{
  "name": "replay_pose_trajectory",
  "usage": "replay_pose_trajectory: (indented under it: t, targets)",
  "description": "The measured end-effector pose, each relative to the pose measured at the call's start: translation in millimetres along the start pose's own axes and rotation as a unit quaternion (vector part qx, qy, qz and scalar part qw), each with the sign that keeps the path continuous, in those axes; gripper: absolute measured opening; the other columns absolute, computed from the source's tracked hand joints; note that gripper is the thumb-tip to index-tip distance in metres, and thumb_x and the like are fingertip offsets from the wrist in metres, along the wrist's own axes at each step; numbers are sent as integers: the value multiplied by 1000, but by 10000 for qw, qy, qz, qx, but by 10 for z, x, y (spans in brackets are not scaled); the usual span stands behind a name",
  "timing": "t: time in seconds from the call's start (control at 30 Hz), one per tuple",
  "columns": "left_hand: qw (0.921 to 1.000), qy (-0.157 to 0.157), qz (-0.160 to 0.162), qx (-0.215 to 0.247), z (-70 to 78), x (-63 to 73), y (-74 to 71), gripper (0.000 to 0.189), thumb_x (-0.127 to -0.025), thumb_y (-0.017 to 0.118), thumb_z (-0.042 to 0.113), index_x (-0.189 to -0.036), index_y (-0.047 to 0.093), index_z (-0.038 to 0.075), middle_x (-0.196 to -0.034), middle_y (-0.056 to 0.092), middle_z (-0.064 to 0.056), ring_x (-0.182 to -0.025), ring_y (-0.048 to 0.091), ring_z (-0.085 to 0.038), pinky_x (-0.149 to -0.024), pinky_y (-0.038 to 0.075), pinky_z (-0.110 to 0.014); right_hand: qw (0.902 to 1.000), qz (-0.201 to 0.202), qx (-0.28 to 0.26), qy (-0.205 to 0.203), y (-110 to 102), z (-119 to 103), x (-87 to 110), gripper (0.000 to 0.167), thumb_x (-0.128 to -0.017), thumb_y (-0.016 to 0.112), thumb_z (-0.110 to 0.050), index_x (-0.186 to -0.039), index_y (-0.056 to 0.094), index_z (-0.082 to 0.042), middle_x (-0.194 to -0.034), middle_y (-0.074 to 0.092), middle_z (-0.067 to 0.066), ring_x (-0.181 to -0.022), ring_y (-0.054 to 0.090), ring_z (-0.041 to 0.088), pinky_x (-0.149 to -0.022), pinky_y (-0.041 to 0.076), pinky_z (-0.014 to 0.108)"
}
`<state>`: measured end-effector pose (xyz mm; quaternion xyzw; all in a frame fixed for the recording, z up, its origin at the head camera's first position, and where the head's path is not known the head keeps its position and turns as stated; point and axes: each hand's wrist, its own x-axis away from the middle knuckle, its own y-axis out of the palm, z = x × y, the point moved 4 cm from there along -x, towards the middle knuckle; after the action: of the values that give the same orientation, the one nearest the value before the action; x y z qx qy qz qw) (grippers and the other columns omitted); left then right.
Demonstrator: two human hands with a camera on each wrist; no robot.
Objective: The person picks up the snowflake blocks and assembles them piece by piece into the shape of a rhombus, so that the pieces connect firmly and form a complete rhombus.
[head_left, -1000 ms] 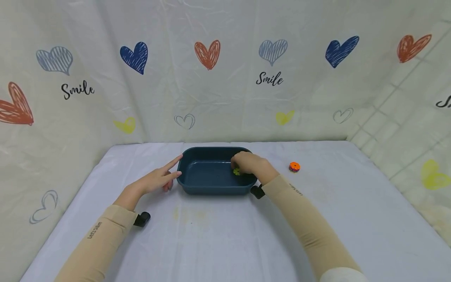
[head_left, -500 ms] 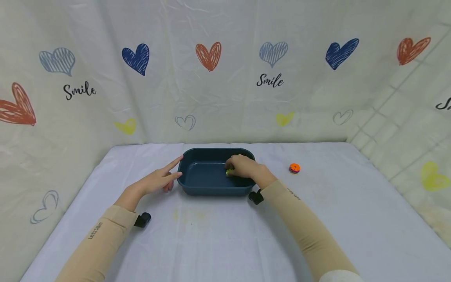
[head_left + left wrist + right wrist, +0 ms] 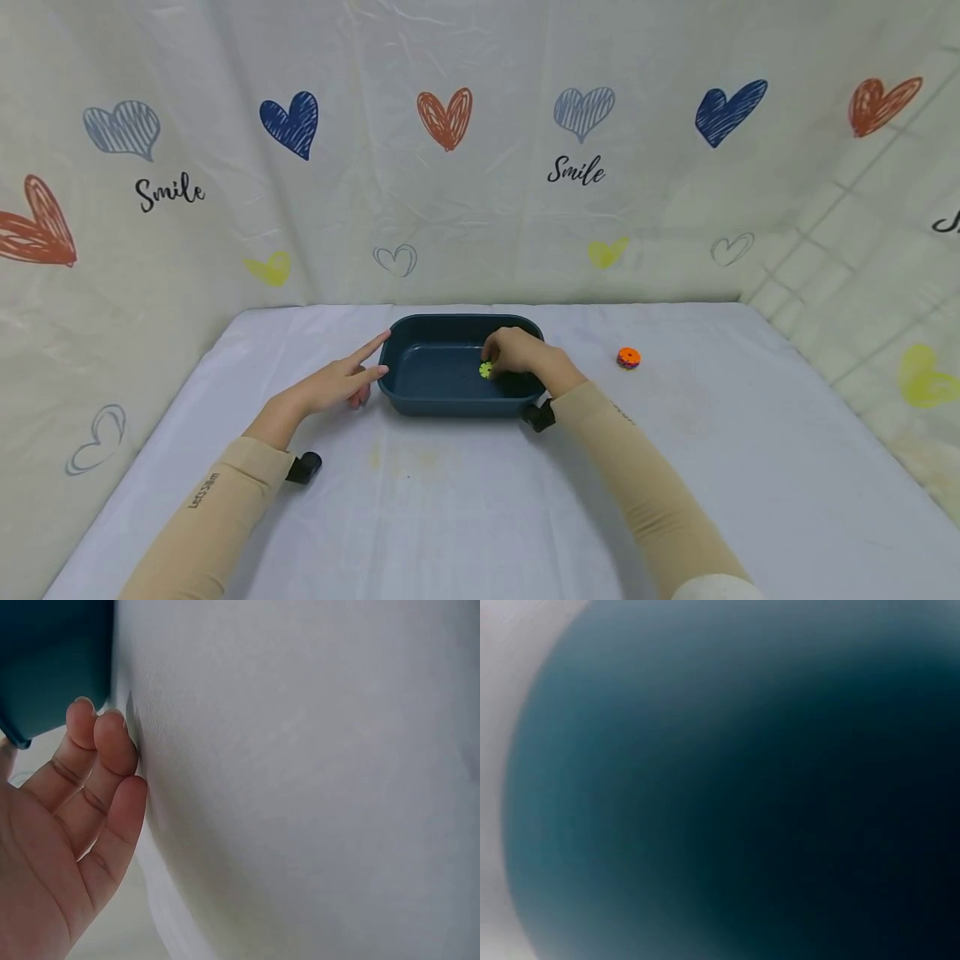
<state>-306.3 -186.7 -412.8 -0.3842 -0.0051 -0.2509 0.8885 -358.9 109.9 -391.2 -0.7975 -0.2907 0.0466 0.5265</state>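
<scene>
A dark teal rectangular basin (image 3: 420, 407) stands on the white-covered table. Inside its right half, my right hand (image 3: 517, 350) pinches a small yellow-green flower-shaped piece (image 3: 486, 369) close to the basin floor. My left hand (image 3: 330, 383) is at the basin's left end, its straight forefinger and thumb touching the rim. In the left wrist view, the other fingers (image 3: 112, 750) are loosely bent beside the basin wall (image 3: 56, 682) and hold nothing. The right wrist view shows only the blurred, dark basin wall (image 3: 577, 802) up close; the hand is out of that view.
To the right of the basin lies a small stack of flower-shaped pieces (image 3: 628, 358), orange on top with darker colours beneath. A pale curtain (image 3: 495, 200) with printed hearts hangs behind the table.
My right hand has shifted left within the basin, carrying the yellow-green piece with it, then stayed nearly in place. My left hand stays at the rim.
</scene>
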Motion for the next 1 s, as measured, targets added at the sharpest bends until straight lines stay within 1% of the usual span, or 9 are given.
replay_pose_trajectory:
  t: [0.2,0.3,0.47,0.53,0.6,0.67,0.77,0.87,1.0]
  targets:
    - [10000,20,6,-2,4,2,2,73,-107,46,52,-166,6,36,-78,57,-8,-70,56,-23,-83,39,-42,9995,48,-310,60,37,16,-19,21,-89,81,-11,-107,71,-5,-99,66,6,-90,60,20,-86,51,36]
    - [10000,30,4,9,9,7,3,73,-107,45,53,-166,6,35,-78,57,-8,-70,56,-23,-83,39,-42,9992,120,-389,-23,51,0,-8,21,-90,80,-12,-105,67,-5,-100,64,7,-90,58,21,-86,49,37]
    - [10000,5,8,-17,7,5,0,73,-107,45,54,-166,6,35,-79,57,-8,-70,56,-23,-83,39,-42,9991,255,-244,-220,89,-16,-5,27,-95,76,-17,-110,56,-7,-93,58,6,-81,52,19,-77,44,34]
    - [10000,-12,11,-26,3,0,-2,73,-107,45,54,-166,6,36,-78,57,-8,-70,56,-23,-83,39,-42,9991,271,-218,-231,105,-11,-5,28,-97,74,-19,-112,54,-7,-89,57,5,-77,50,18,-74,42,33]
    - [10000,-10,9,-26,0,-5,-3,73,-107,46,54,-166,6,36,-78,57,-8,-70,56,-23,-83,39,-42,9992,265,-194,-214,116,-4,-6,29,-98,73,-20,-116,54,-8,-88,57,5,-76,50,17,-74,41,33]
    - [10000,-6,1,-26,-2,-6,-3,73,-107,46,54,-166,6,36,-78,57,-8,-70,56,-23,-83,39,-42,9994,242,-160,-208,121,0,-7,30,-99,72,-20,-121,56,-8,-90,58,5,-78,51,18,-77,43,34]
    - [10000,-5,-6,-22,-2,-4,-3,73,-107,46,54,-166,6,36,-77,57,-8,-70,56,-23,-82,39,-41,9995,217,-91,-193,117,-1,-11,34,-99,71,-22,-128,59,-8,-98,62,7,-86,55,19,-84,46,37]
    - [10000,-21,-1,-19,1,1,-7,73,-107,46,54,-166,6,37,-77,57,-8,-70,56,-23,-83,39,-42,9996,196,-92,-175,111,-2,-17,38,-98,72,-22,-131,60,-6,-106,64,9,-93,58,21,-89,48,40]
    - [10000,-38,-9,-2,-1,3,-8,73,-107,47,54,-166,6,37,-77,57,-8,-70,56,-23,-83,38,-42,9996,164,-151,-190,103,-3,-23,42,-96,76,-21,-132,62,-4,-111,66,11,-97,61,22,-91,49,39]
